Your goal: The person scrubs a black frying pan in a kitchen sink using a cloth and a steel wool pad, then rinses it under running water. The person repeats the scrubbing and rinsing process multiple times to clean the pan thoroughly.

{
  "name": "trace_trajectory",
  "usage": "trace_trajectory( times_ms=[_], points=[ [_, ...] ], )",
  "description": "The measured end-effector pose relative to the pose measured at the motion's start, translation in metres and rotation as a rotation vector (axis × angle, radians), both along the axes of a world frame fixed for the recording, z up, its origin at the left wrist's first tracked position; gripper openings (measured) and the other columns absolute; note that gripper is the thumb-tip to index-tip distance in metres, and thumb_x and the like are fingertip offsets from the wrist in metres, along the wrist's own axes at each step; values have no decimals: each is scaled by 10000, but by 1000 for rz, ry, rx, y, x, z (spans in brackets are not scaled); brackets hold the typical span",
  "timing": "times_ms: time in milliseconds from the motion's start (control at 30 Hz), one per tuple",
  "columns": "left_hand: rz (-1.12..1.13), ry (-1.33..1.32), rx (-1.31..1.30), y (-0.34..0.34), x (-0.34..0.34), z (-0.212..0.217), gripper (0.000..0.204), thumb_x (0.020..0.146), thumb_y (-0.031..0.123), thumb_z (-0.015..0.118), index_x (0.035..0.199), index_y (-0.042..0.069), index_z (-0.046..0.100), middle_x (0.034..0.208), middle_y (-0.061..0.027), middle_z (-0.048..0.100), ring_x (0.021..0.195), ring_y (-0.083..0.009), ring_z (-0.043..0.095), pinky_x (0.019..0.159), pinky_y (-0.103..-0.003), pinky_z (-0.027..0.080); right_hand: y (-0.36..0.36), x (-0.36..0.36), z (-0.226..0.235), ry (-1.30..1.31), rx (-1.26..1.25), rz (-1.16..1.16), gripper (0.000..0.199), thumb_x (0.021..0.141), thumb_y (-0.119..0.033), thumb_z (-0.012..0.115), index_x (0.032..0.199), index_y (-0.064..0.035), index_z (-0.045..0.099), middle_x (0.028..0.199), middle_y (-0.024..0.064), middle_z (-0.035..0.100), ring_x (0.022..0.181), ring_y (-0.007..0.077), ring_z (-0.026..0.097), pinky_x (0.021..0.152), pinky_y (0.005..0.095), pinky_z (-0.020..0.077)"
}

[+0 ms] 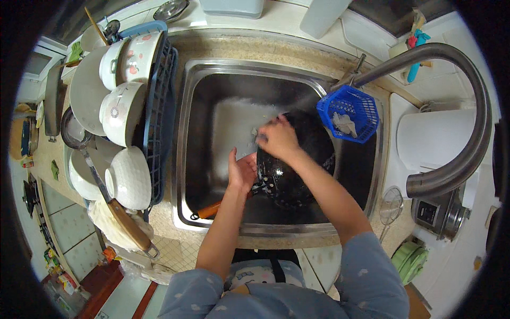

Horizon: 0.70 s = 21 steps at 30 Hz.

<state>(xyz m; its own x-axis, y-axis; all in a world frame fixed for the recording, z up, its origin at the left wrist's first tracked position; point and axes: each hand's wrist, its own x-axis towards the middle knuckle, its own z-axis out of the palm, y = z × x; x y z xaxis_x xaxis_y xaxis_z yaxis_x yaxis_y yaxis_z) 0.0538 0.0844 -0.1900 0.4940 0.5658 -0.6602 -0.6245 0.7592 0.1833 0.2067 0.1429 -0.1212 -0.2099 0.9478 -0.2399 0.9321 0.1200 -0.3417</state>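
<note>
Dish rack [163, 114]: blue, carrying white bowls [130, 178]
Left hand [244, 169]: palm up beside the black pan [281, 181], thumb apart — fingertips partly hidden, grip unclear
Right hand [279, 138]: fingers bent over the pan's left edge, blurred — cannot tell what they hold
Black pan: inside the sink [212, 133]
Blue basket [363, 114]: near the faucet [481, 106]

Right hand [280, 140] slightly blurred

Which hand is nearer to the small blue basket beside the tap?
Right. The right hand is at the pan, left of the basket; the left hand is lower in the picture and farther left, beside the pan.
</note>
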Motion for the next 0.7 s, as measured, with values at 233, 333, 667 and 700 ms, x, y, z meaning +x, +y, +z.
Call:
trace_trajectory(
  times_ms=[233, 333, 667, 700],
  points=[
    [67, -132, -161, 5, -2, -12, 728, 844, 563, 222, 1039, -75, 512, 819, -99, 599, 716, -194, 518, 736, -314, 412, 6, 19, -28, 15, 270, -71, 275, 728, -345, 621, 842, -99, 667, 956, 133, 617, 1024, 292, 519, 970, 405, 338],
    [-2, -497, -94, -1, -27, -53, 723, 841, 563, 216, 1043, -74, 493, 847, -109, 592, 761, -214, 527, 765, -333, 406, -28, -10, -12, 39, 181, 186, 271, 729, -363, 605, 820, -117, 676, 984, 64, 610, 1086, 285, 470, 1011, 407, 277],
    [-32, 22, -175, 2, 0, 5, 743, 816, 592, 221, 1102, -48, 466, 992, -176, 581, 989, -296, 505, 905, -412, 332, -74, -16, 8, 149, 197, 280, 127, 683, -183, 648, 796, -133, 676, 1012, 0, 600, 1143, 253, 435, 1039, 439, 232],
    [-34, 43, -145, 3, 0, 8, 739, 817, 592, 223, 1101, -44, 471, 995, -168, 582, 986, -292, 507, 906, -410, 329, -67, -18, 4, 158, 252, 283, 112, 670, -202, 640, 749, -133, 679, 955, 2, 617, 1104, 253, 459, 1034, 435, 232]
  ],
)
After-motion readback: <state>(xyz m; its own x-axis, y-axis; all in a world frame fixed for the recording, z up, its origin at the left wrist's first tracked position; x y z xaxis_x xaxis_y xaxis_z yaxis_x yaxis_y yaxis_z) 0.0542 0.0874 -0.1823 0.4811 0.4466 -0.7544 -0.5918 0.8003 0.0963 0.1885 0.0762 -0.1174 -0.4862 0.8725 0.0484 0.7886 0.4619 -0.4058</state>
